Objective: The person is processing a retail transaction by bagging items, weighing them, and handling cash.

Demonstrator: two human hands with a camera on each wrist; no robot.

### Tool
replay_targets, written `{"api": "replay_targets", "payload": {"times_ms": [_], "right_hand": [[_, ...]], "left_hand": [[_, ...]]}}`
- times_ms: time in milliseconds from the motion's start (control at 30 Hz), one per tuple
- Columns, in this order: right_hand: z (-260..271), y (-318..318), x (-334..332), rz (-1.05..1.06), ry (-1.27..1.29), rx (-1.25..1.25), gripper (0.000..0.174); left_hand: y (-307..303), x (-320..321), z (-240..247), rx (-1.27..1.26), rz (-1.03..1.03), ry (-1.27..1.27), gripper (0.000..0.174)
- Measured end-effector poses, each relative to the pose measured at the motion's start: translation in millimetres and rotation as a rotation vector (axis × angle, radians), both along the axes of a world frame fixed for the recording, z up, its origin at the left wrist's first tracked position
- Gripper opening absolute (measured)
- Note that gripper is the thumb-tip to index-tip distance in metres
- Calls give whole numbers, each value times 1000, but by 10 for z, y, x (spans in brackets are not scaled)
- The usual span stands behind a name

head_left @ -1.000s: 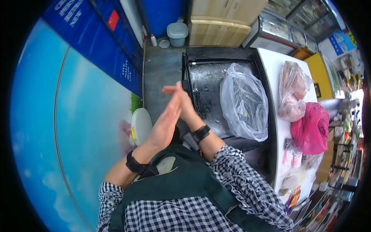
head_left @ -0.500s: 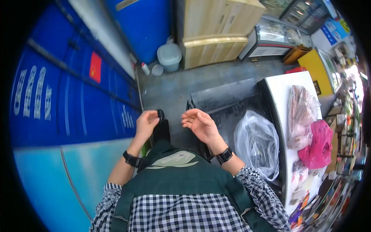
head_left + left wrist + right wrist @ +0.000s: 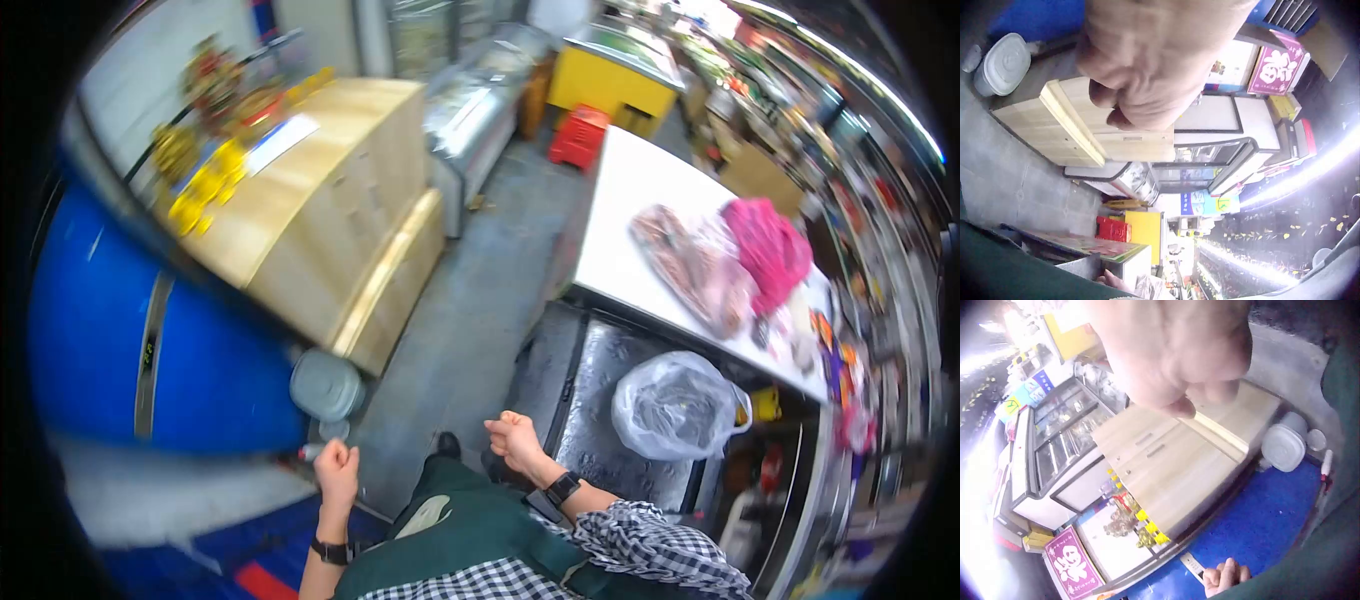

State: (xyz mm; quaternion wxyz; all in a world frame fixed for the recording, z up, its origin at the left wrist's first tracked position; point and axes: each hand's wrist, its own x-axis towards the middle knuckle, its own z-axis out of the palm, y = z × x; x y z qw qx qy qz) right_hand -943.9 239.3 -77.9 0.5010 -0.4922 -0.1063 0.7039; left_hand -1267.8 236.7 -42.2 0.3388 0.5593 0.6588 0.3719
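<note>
My left hand (image 3: 337,470) is held out in front of the body with fingers loosely curled, holding nothing. In the left wrist view the same hand (image 3: 1147,69) fills the top, fingertips bent inward. My right hand (image 3: 515,440) hangs in front of the apron, also loosely curled around nothing; its knuckles and fingertips (image 3: 1179,407) show in the right wrist view. Nearest to the right hand, a translucent plastic bag (image 3: 672,405) sits open-mouthed on a wet black surface (image 3: 590,430). Close to the left hand is a lidded grey bucket (image 3: 327,385) on the floor.
A white table (image 3: 640,250) to the right carries a bag of pinkish contents (image 3: 690,265) and a pink plastic bag (image 3: 768,250). A wooden cabinet (image 3: 330,220) with ornaments stands ahead left. Grey floor (image 3: 470,280) runs between them toward a red stool (image 3: 580,137).
My palms were pressed together, then parted, and both hands have dropped into loose curls. The view has swung right, bringing the cabinet top and aisle into sight.
</note>
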Motion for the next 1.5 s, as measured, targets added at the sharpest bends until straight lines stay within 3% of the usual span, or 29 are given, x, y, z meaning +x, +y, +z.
{"api": "replay_targets", "payload": {"times_ms": [33, 100, 300, 400, 500, 633, 700, 767, 833, 867, 900, 933, 967, 1033, 1100, 1200, 1267, 1500], "right_hand": [[-9, 117, 33, -67, 39, -34, 41], [-62, 410, 101, -160, 88, -56, 42], [-103, 1637, 68, -307, 104, -25, 44], [211, 2428, 96, -226, 100, 105, 46], [391, 2913, 74, -88, 35, 206, 48], [431, 3651, 513, -7, -272, 297, 50], [380, 3999, 872, -166, -303, 140, 49], [309, 4338, 1286, -88, -509, 203, 36], [513, 4726, 1637, 28, -543, 226, 26], [553, 4872, 1743, -4, -547, 249, 33], [585, 5017, 1869, -39, -551, 276, 45], [656, 5184, 2024, -32, -537, 280, 43], [745, 5357, 2185, -34, -540, 288, 43], [850, 5646, 2475, -149, -540, 231, 43], [812, 5927, 2842, -227, -550, 233, 40], [628, 6377, 3392, -385, -501, 104, 28], [544, 6717, 3821, -339, -493, 104, 26], [679, 8446, 5604, -248, -644, 158, 21]], "left_hand": [[244, 58, 72, 49, -28, -41, 41], [662, -69, -238, -49, -17, -95, 47], [1860, -32, 20, -106, -195, -165, 51], [2615, 144, 123, -178, -320, -309, 51], [3296, 344, 275, -267, -319, -615, 47], [4241, 764, 515, -237, -352, -844, 46], [4765, 998, 594, -242, -470, -819, 45], [5328, 1264, 611, -242, -480, -837, 39], [6008, 1742, 850, -340, -703, -618, 30], [6296, 1939, 887, -345, -701, -633, 30], [6601, 2176, 879, -301, -847, -517, 31], [6910, 2401, 907, -248, -988, -388, 42], [7196, 2643, 978, -239, -990, -388, 42], [7665, 3177, 1080, -346, -1187, -348, 46], [8128, 3733, 1042, -204, -1346, -283, 47], [8799, 4516, 1041, -185, -1528, -191, 48], [9159, 4994, 1059, -202, -1678, -126, 49], [10402, 6347, 1008, -407, -1839, 232, 51]]}}
